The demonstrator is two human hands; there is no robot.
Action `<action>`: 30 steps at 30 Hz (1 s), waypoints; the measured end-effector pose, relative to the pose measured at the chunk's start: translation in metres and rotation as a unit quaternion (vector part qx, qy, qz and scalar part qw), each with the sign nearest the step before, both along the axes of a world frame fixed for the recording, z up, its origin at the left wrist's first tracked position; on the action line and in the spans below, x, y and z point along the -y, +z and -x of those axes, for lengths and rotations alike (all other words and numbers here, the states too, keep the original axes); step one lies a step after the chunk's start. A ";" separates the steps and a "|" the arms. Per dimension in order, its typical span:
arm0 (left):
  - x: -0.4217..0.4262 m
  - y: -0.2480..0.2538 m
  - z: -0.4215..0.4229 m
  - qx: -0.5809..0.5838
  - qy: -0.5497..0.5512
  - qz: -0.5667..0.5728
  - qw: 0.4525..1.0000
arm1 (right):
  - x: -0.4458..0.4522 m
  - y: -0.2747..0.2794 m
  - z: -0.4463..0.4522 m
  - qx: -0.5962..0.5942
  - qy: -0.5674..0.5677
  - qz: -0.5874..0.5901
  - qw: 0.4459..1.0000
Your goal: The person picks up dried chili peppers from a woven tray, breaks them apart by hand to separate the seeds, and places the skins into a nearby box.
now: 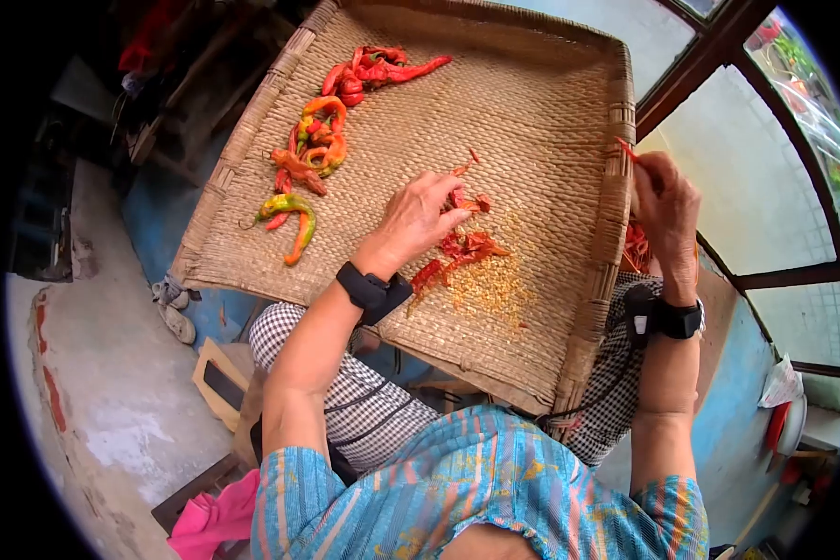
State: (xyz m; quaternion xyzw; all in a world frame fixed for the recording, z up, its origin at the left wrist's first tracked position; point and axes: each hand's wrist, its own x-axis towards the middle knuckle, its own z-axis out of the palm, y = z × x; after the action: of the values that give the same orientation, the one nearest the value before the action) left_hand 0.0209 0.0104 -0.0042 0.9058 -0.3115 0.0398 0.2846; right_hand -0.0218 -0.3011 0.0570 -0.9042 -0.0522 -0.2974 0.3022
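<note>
My left hand point(418, 213) is over the woven tray point(523, 103), its fingers closed on a red pepper piece point(456, 197). Torn red pepper pieces point(471, 247) and pale seeds point(497, 287) lie just below and right of it. Beyond the tray's right rim, my right hand point(665, 191) pinches a thin red pepper strip point(627, 149). Whole red peppers point(373, 73) lie at the tray's upper left, with orange and green ones point(323, 140) below them and a curved green-orange pepper point(292, 213) nearest the left rim.
More red pepper pieces point(636, 248) show below my right hand, outside the tray. The tray rests over my checkered-clad legs point(364, 401). A framed window point(756, 168) is at the right, a pink cloth point(217, 518) at the lower left, and shoes point(175, 308) stand left of the tray.
</note>
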 end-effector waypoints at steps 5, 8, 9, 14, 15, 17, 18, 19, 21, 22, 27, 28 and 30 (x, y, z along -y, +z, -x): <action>0.010 -0.012 0.000 0.047 0.004 -0.057 0.997 | 0.041 -0.007 0.010 -0.068 -0.146 0.221 0.962; 0.004 -0.019 -0.004 0.041 -0.014 -0.038 0.998 | 0.006 -0.001 0.005 -0.103 0.024 0.068 0.992; 0.004 -0.016 -0.004 0.030 -0.010 -0.023 0.999 | -0.012 0.004 0.004 -0.089 0.096 0.034 0.991; -0.003 -0.017 -0.003 -0.021 -0.004 -0.012 1.000 | -0.075 -0.017 -0.018 -0.204 0.222 0.073 0.951; -0.004 -0.017 -0.002 -0.031 0.003 -0.006 1.000 | -0.082 -0.024 -0.025 -0.232 0.225 0.099 0.941; -0.004 -0.018 -0.001 -0.033 0.014 0.007 0.999 | -0.091 -0.044 -0.034 -0.275 0.227 0.083 0.931; -0.004 -0.018 -0.002 -0.032 0.025 0.017 0.999 | -0.093 -0.054 -0.037 -0.275 0.228 0.086 0.930; -0.004 -0.014 -0.002 -0.031 0.026 0.019 0.999 | -0.095 -0.064 -0.040 -0.248 0.245 0.089 0.933; -0.005 -0.007 0.000 -0.117 0.065 0.076 0.988 | -0.103 -0.079 -0.044 -0.189 0.257 0.108 0.942; -0.005 -0.008 0.000 -0.117 0.068 0.079 0.988 | -0.105 -0.082 -0.045 -0.189 0.259 0.111 0.941; 0.001 -0.006 0.000 -0.198 0.099 0.150 0.963 | -0.111 -0.074 -0.048 -0.226 0.224 0.048 0.947; 0.003 -0.011 -0.001 -0.196 0.098 0.154 0.963 | -0.112 -0.067 -0.045 -0.252 0.233 -0.002 0.939; 0.010 -0.020 -0.004 -0.064 0.069 0.094 0.991 | -0.112 -0.064 -0.043 -0.244 0.225 -0.045 0.942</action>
State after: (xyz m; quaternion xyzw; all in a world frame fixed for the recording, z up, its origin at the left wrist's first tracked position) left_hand 0.0253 0.0006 -0.0243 0.8949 -0.2245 0.0301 0.3846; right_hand 0.0212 -0.1893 -0.0070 -0.8992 -0.1653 0.0055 0.4052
